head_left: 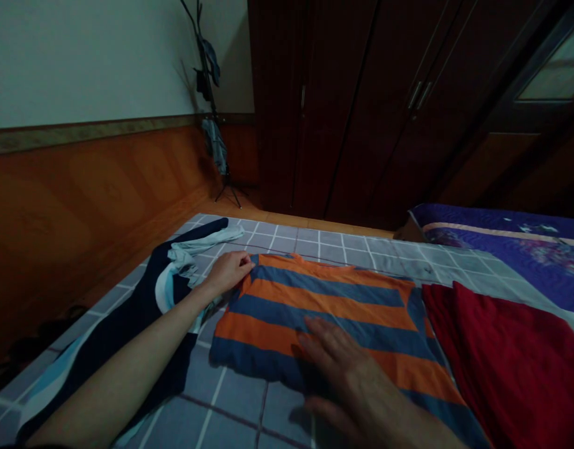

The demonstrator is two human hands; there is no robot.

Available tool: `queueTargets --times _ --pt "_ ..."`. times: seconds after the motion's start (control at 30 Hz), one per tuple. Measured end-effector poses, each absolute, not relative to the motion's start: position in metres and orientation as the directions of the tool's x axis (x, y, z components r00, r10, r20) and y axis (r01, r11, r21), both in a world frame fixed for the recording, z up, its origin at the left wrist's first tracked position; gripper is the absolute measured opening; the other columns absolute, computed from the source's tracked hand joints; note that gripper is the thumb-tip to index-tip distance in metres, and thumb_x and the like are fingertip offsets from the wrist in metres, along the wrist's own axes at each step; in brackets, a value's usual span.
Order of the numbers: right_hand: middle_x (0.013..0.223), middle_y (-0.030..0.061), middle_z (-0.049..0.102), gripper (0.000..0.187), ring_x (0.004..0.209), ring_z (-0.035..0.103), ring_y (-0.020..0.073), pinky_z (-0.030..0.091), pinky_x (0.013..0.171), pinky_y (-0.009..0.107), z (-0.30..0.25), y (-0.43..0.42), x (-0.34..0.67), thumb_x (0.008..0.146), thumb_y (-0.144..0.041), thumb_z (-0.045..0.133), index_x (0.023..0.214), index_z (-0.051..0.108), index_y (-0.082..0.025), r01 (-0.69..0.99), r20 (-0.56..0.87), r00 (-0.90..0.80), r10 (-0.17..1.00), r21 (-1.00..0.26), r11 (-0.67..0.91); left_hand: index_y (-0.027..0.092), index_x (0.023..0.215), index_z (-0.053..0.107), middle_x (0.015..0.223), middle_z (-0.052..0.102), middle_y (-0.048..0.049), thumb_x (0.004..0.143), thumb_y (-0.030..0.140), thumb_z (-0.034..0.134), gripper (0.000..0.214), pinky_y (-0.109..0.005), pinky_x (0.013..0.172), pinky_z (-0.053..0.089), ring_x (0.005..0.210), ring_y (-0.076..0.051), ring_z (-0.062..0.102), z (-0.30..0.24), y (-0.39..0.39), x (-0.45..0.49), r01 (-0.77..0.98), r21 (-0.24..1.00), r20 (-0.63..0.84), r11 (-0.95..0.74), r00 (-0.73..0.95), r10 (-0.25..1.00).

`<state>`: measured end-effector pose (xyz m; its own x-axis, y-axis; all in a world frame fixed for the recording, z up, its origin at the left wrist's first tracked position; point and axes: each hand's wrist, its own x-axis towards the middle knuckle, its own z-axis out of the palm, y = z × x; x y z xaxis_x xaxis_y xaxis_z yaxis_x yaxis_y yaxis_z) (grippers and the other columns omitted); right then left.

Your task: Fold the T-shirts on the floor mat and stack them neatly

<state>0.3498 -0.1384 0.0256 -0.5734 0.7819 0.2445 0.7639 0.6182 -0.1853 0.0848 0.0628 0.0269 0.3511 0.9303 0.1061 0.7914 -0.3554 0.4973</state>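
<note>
An orange and blue striped shirt (329, 312) lies folded on the grey checked bed sheet (240, 405). My left hand (228, 271) reaches out to the shirt's far left corner, its fingers pinched on the cloth edge there. My right hand (352, 374) lies flat on the near part of the shirt with fingers stretched out, pressing on the stripes.
A dark navy, white and light blue garment (165, 287) lies to the left under my left arm. A red cloth (511, 355) lies to the right, with a purple blanket (502, 237) beyond it. Dark wardrobes (385, 106) and a coat stand (212, 106) are behind the bed.
</note>
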Motion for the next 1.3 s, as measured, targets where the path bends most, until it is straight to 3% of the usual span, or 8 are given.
queueTargets --times 0.27,0.53,0.73,0.87,0.97,1.1,1.2,1.3 --pt "0.136 0.0130 0.050 0.044 0.124 0.048 0.0266 0.049 0.094 0.038 0.013 -0.149 0.274 0.096 -0.033 0.041 0.135 0.044 -0.013 0.614 0.345 -0.760 0.552 0.100 0.783 0.018 0.052 0.055 0.049 0.053 0.0016 0.072 0.057 0.056 0.043 -0.023 0.047 0.026 0.048 -0.013 0.046 0.003 0.069 0.063 0.761 0.596 -0.056 -0.256 0.357 0.932" --pt "0.126 0.0117 0.059 0.034 0.116 0.055 0.0264 0.049 0.090 0.039 -0.030 -0.135 0.210 0.096 -0.033 0.040 0.123 0.051 -0.015 0.609 0.453 -0.729 0.513 0.089 0.788 0.018 0.059 0.051 0.051 0.053 0.0030 0.073 0.045 0.053 0.031 -0.019 0.042 0.030 0.044 -0.010 0.047 -0.005 0.071 0.065 0.649 0.742 -0.129 -0.171 0.388 0.913" --pt "0.119 0.0101 0.064 0.029 0.111 0.058 0.0260 0.049 0.087 0.039 -0.042 -0.135 0.210 0.095 -0.032 0.044 0.118 0.054 -0.018 0.627 0.560 -0.677 0.478 0.099 0.773 0.017 0.080 0.056 0.050 0.056 0.0040 0.079 0.041 0.051 0.024 -0.018 0.037 0.031 0.036 -0.010 0.049 0.000 0.066 0.067 0.637 0.766 -0.205 -0.083 0.365 0.908" --pt "0.111 0.0072 0.068 0.023 0.107 0.061 0.0247 0.051 0.084 0.037 -0.049 -0.133 0.206 0.093 -0.030 0.048 0.112 0.056 -0.019 0.655 0.688 -0.593 0.418 0.110 0.748 0.019 0.078 0.056 0.055 0.055 0.0047 0.074 0.020 0.057 0.004 -0.021 0.048 0.038 0.050 -0.013 0.057 0.003 0.064 0.075 0.706 0.694 -0.095 -0.139 0.281 0.955" --pt "0.112 0.0063 0.067 0.024 0.106 0.061 0.0232 0.052 0.082 0.035 -0.051 -0.133 0.205 0.095 -0.032 0.043 0.112 0.055 -0.020 0.653 0.653 -0.612 0.446 0.100 0.750 0.021 0.090 0.059 0.072 0.061 0.0014 0.076 0.016 0.057 0.015 -0.025 0.066 0.044 0.073 -0.017 0.062 0.011 0.055 0.084 0.751 0.626 0.062 -0.209 0.219 0.974" --pt "0.117 0.0063 0.065 0.026 0.106 0.061 0.0230 0.052 0.083 0.035 -0.047 -0.134 0.207 0.096 -0.033 0.041 0.116 0.053 -0.021 0.646 0.590 -0.649 0.480 0.095 0.757 0.021 0.103 0.060 0.101 0.065 -0.0034 0.087 0.021 0.052 0.018 -0.030 0.088 0.044 0.098 -0.018 0.060 0.014 0.039 0.099 0.662 0.460 0.307 -0.592 0.507 0.805" --pt "0.121 0.0073 0.063 0.029 0.108 0.060 0.0227 0.052 0.085 0.034 -0.044 -0.134 0.209 0.097 -0.034 0.039 0.119 0.051 -0.021 0.634 0.545 -0.677 0.495 0.091 0.768 0.019 0.115 0.060 0.123 0.059 -0.0081 0.090 0.030 0.053 0.029 -0.036 0.101 0.039 0.117 -0.022 0.052 0.003 0.035 0.105 0.558 0.313 0.240 -0.769 0.737 0.632" --pt "0.123 0.0079 0.062 0.029 0.109 0.060 0.0228 0.051 0.086 0.035 -0.043 -0.134 0.209 0.098 -0.034 0.036 0.118 0.051 -0.022 0.617 0.468 -0.711 0.526 0.055 0.785 0.017 0.134 0.047 0.143 0.043 -0.0138 0.088 0.045 0.053 0.054 -0.045 0.109 0.029 0.134 -0.029 0.035 -0.009 0.040 0.104 0.635 0.223 0.157 -0.739 0.725 0.670"
